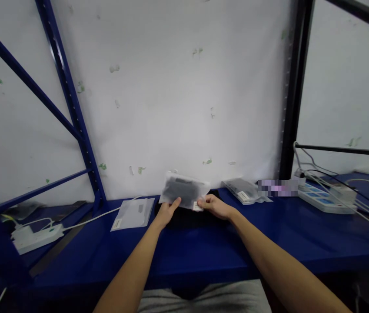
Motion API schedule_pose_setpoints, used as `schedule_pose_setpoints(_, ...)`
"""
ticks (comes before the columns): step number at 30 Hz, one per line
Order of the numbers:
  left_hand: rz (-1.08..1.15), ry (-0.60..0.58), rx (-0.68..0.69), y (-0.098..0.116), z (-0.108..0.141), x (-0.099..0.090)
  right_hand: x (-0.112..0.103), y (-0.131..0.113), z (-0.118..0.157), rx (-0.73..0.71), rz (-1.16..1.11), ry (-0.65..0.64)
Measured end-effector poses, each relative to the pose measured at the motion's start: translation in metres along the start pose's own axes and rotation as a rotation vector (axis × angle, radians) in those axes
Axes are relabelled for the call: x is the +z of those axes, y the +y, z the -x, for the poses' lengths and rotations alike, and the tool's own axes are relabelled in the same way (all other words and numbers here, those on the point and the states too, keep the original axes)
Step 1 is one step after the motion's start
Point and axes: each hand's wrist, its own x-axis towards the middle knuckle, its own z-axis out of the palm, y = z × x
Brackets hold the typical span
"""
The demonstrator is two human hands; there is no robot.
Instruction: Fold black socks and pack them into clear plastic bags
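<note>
Plastic pouch [184, 189], centre of frame, held up in both hands just above a black item [187, 218] on the blue bench [200, 252]. Left hand [165, 214]: grip closed on the pouch's lower edge, thumb on front, other fingers mostly hidden behind. Right hand [217, 206]: grip pinched shut at the lower right corner, thumb by the label [197, 207].

Risks, as judged: both grips sit low, so the upper part could flop or tip back if the contents are heavy. Slick-looking film could slide out from under the thumbs if the pinch loosens; a drop would likely land on the black item. Uneven pull between hands could crease or stretch the film. Rubbing by the right thumb could lift or wrinkle the label.

Look: frosted, see-through, roughly rectangular, tilted, right side lower. Dark flat contents show through, exact kind unclear. Pale margin along the top, small white label at lower right, print too small to read.

Around: flat frosted pouch [134, 214] on the bench left of centre; another bagged dark item [241, 189] right of centre; white power strip [37, 239] lower left; second power strip [326, 202] at right, cables over it.
</note>
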Motion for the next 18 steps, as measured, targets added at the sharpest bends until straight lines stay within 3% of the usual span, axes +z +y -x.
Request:
schedule_pose_setpoints(4,0.266,0.112,-0.039,0.002,-0.003,0.0,0.011,0.004,0.005,0.063,0.027,-0.14)
schedule_pose_setpoints(8,0.415,0.139,-0.117,-0.001,-0.008,-0.008,0.011,-0.002,0.008,0.041,-0.032,-0.167)
schedule_pose_setpoints(14,0.445,0.01,-0.3,-0.008,-0.005,-0.011,0.008,-0.014,0.009,-0.008,-0.079,-0.117)
schedule_pose_setpoints(18,0.434,-0.079,-0.332,-0.01,0.001,-0.002,0.008,-0.008,0.003,-0.047,-0.052,-0.043)
